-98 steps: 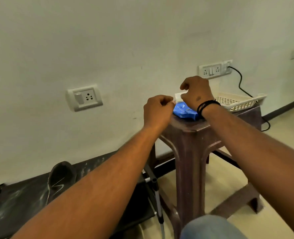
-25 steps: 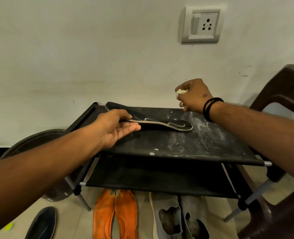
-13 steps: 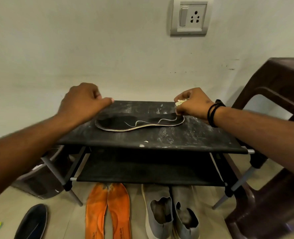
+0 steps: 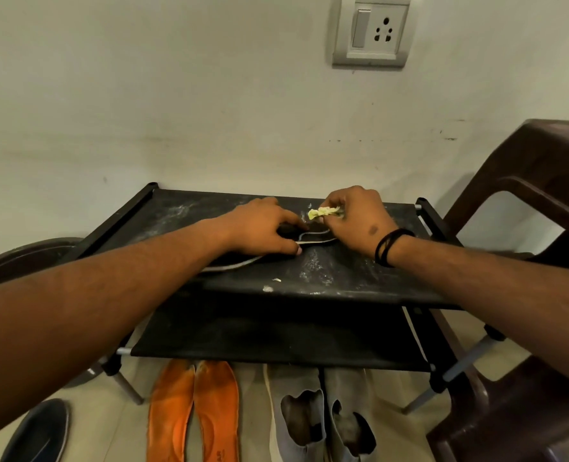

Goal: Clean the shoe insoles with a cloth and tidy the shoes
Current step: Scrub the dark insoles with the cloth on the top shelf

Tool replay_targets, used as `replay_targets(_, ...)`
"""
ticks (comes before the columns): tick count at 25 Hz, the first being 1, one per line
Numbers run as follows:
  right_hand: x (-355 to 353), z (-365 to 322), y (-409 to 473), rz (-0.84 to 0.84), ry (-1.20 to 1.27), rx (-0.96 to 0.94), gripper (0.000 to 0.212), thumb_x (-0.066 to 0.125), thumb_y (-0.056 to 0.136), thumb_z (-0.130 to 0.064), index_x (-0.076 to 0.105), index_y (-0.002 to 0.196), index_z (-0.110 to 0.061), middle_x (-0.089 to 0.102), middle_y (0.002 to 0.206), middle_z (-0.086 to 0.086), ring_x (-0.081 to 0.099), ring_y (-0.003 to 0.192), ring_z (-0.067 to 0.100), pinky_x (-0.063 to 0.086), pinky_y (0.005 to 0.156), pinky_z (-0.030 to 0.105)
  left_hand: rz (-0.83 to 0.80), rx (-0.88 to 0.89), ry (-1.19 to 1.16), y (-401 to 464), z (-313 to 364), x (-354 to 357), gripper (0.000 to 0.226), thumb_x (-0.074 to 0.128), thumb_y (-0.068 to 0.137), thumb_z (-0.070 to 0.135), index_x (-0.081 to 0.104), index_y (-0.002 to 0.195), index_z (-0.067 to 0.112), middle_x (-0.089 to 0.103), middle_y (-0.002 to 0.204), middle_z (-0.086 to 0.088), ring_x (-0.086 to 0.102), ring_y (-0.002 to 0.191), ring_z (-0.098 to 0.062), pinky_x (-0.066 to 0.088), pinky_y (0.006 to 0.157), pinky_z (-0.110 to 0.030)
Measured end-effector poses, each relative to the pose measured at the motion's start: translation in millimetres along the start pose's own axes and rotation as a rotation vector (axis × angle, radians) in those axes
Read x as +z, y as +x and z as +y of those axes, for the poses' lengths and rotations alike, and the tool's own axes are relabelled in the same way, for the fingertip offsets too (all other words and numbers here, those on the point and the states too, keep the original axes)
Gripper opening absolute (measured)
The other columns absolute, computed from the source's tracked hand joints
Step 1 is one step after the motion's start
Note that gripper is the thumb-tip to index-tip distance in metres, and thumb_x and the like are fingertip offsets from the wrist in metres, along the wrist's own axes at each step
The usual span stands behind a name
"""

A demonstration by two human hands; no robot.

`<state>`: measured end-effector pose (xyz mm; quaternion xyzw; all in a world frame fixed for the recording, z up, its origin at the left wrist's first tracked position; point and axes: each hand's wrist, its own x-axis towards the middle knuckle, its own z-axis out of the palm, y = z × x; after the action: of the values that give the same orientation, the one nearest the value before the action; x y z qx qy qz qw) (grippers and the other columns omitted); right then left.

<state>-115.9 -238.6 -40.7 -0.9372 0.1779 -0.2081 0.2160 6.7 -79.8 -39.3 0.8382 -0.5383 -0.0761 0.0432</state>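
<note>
A black insole (image 4: 313,237) with a pale edge lies flat on the dusty top shelf of a black shoe rack (image 4: 343,275). My left hand (image 4: 263,230) rests on its middle, fingers laid over it, and hides most of it. My right hand (image 4: 356,218) pinches a small crumpled yellowish cloth (image 4: 323,212) just above the insole's right end. Two orange insoles (image 4: 193,411) and a pair of grey shoes (image 4: 323,418) lie on the floor under the rack.
A brown plastic stool (image 4: 536,201) stands close to the right of the rack. A dark round basin (image 4: 26,258) sits at the left by the wall. A dark shoe (image 4: 39,431) lies on the floor at lower left. A wall socket (image 4: 373,31) is above.
My left hand has come down from beside the insole's left end onto its middle. My right hand with the cloth stays at the right end. The view moved closer and lower.
</note>
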Motion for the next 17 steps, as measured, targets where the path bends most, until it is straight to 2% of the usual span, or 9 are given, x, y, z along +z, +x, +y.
replay_targets(2, -5.1, 4.8, 3.9, 0.066, -0.005, -0.023, 0.016, 0.068, 0.087, -0.017, 0.075, 0.101, -0.019, 0.073, 0.099, 0.001, 0.064, 0.092, 0.016, 0.045, 0.079, 0.020, 0.010, -0.057, 0.026, -4.0, -0.9, -5.7, 0.063, 0.065, 0.080, 0.071, 0.052, 0.138, 0.051, 0.042, 0.105, 0.002, 0.051, 0.106, -0.022, 0.047, 0.092, -0.038)
replay_targets(4, -12.6, 7.7, 10.6, 0.076, 0.004, -0.044, 0.017, 0.067, 0.088, -0.019, 0.076, 0.103, -0.018, 0.074, 0.100, 0.002, 0.064, 0.090, 0.014, 0.045, 0.079, 0.020, 0.036, -0.111, 0.064, -4.8, -2.7, -11.6, 0.069, 0.062, 0.072, 0.081, 0.057, 0.133, 0.049, 0.045, 0.108, 0.002, 0.053, 0.107, -0.022, 0.048, 0.093, -0.039)
replay_targets(7, -16.4, 2.1, 24.8, -0.112, -0.118, -0.145, 0.020, 0.066, 0.090, -0.021, 0.076, 0.106, -0.016, 0.074, 0.103, 0.003, 0.062, 0.087, 0.012, 0.041, 0.073, 0.020, 0.058, -0.100, -0.134, -9.0, -4.2, -8.8, 0.066, 0.061, 0.076, 0.079, 0.066, 0.127, 0.037, 0.064, 0.117, 0.004, 0.059, 0.110, -0.016, 0.051, 0.095, -0.038)
replay_targets(9, -15.9, -6.1, 36.1, -0.224, -0.271, -0.241, 0.022, 0.064, 0.090, -0.017, 0.076, 0.109, -0.016, 0.072, 0.108, 0.004, 0.062, 0.092, 0.016, 0.040, 0.075, 0.021, 0.076, -0.068, -0.187, -9.9, -3.8, 1.8, 0.058, 0.068, 0.082, 0.066, 0.069, 0.126, 0.029, 0.068, 0.104, 0.006, 0.058, 0.101, -0.012, 0.048, 0.083, -0.031)
replay_targets(11, -14.3, -12.6, 44.3, -0.277, -0.263, -0.256, 0.022, 0.066, 0.087, -0.011, 0.077, 0.105, -0.017, 0.071, 0.107, 0.003, 0.064, 0.093, 0.017, 0.045, 0.076, 0.023, 0.124, -0.054, -0.149, -8.0, -4.8, 11.5, 0.055, 0.071, 0.081, 0.062, 0.071, 0.124, 0.028, 0.054, 0.083, 0.012, 0.049, 0.090, -0.010, 0.039, 0.072, -0.030)
replay_targets(12, -12.4, -14.8, 45.9, -0.295, -0.217, -0.241, 0.023, 0.068, 0.084, -0.007, 0.078, 0.102, -0.018, 0.072, 0.104, 0.002, 0.065, 0.088, 0.015, 0.049, 0.075, 0.024, 0.152, -0.059, -0.166, -6.6, -6.1, 13.7, 0.055, 0.073, 0.079, 0.062, 0.073, 0.121, 0.028, 0.051, 0.077, 0.014, 0.050, 0.085, -0.009, 0.039, 0.070, -0.030)
replay_targets(14, -5.6, -15.6, 42.2, -0.287, -0.145, -0.223, 0.027, 0.066, 0.080, -0.002, 0.079, 0.097, -0.018, 0.072, 0.100, 0.002, 0.063, 0.078, 0.011, 0.053, 0.074, 0.026, 0.193, -0.077, -0.247, -3.3, -12.7, 20.2, 0.055, 0.077, 0.072, 0.065, 0.076, 0.115, 0.029, 0.057, 0.072, 0.016, 0.056, 0.076, -0.006, 0.044, 0.067, -0.029)
replay_targets(17, 3.8, -9.7, 26.3, -0.286, -0.145, -0.250, 0.027, 0.063, 0.081, -0.008, 0.077, 0.104, -0.013, 0.069, 0.108, 0.003, 0.058, 0.089, 0.010, 0.049, 0.077, 0.022, 0.246, -0.094, -0.295, -4.0, -18.5, 33.0, 0.066, 0.068, 0.062, 0.080, 0.074, 0.115, 0.041, 0.056, 0.077, 0.018, 0.060, 0.088, -0.015, 0.049, 0.075, -0.033)
